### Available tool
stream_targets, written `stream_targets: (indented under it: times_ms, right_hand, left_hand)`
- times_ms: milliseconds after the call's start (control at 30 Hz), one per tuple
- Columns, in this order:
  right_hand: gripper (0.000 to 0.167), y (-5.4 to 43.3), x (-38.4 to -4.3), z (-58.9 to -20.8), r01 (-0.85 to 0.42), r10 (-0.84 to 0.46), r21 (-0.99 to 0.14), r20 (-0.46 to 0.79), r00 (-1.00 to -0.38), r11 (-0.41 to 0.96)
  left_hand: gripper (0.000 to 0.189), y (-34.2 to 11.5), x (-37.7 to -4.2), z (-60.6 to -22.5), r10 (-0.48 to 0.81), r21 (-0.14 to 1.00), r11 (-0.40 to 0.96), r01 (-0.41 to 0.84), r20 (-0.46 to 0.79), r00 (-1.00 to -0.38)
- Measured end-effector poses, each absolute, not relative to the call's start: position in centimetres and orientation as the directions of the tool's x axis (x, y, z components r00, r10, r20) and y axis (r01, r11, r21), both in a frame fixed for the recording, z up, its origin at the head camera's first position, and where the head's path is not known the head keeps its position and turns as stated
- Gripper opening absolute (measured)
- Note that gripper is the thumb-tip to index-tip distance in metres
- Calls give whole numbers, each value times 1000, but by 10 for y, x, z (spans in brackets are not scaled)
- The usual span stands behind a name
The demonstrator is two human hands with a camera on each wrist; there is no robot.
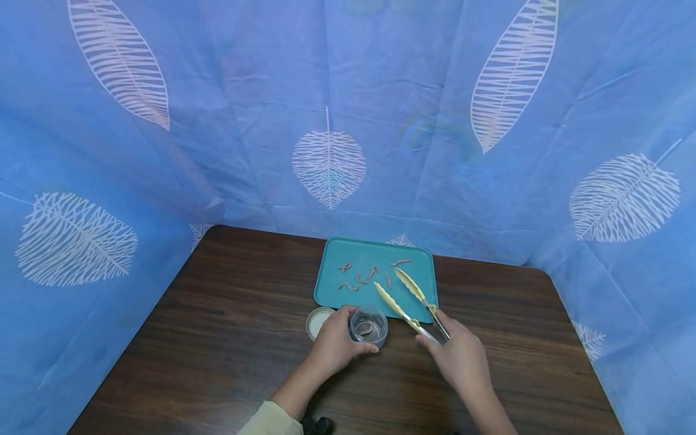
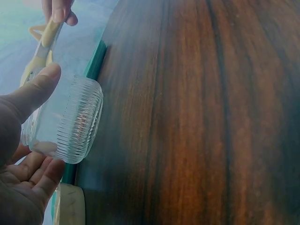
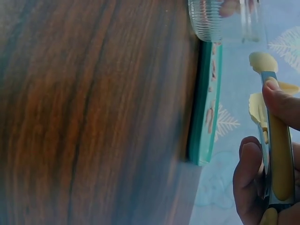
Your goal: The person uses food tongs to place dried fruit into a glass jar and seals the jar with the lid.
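My left hand (image 1: 334, 343) grips a clear plastic jar (image 1: 384, 331), ribbed near its base in the left wrist view. A pinkish worm-like piece (image 1: 367, 329) lies inside the jar. In my right hand (image 1: 463, 357) are metal tongs (image 1: 401, 312) with cream scalloped tips and grips. The tong tips stand spread above a teal tray (image 1: 333, 257), with nothing visible between them. Several thin, pinkish, worm-like pieces (image 1: 373, 272) lie scattered on the tray, some curled. Left of the jar, partly behind my left hand, is a round white lid (image 1: 316, 324).
The dark wood-grain table (image 1: 234, 314) carries the tray near its back edge, with the jar and lid at the tray's front side. Blue cloth (image 1: 261, 151) with white leaf prints hangs behind and on both sides. Something black (image 1: 319, 426) shows by my left wrist.
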State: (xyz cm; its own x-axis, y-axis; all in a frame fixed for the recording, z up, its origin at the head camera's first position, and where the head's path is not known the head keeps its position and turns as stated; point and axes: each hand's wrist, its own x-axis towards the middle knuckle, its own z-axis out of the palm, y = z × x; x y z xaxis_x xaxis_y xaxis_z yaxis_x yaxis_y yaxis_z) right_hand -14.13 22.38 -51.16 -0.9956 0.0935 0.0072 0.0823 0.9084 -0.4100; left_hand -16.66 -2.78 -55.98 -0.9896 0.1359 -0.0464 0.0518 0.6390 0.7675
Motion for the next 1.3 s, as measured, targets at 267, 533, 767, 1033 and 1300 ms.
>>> stream_targets:
  times_ms: [267,533,767,1033,1300]
  right_hand:
    - [79,223,-150,-522,101,110,-415,-3,-994,904]
    - [75,229,-157,-531,106,99,-389,-38,-994,915]
    - [70,232,-163,-533,108,92,-364,-60,-994,925]
    - [62,227,-165,-535,144,133,-360,-54,-990,922]
    - [57,222,-162,-541,124,121,-384,-30,-992,915]
  left_hand:
    - [92,-25,-168,-558,144,775,629,59,-42,-989]
    - [91,-23,-168,-557,156,784,617,68,-37,-987]
    - [92,-22,-170,-557,158,783,618,72,-34,-987]
    - [92,-25,-169,-556,160,780,621,78,-29,-987]
    - [90,-29,-165,-558,145,778,624,67,-30,-989]
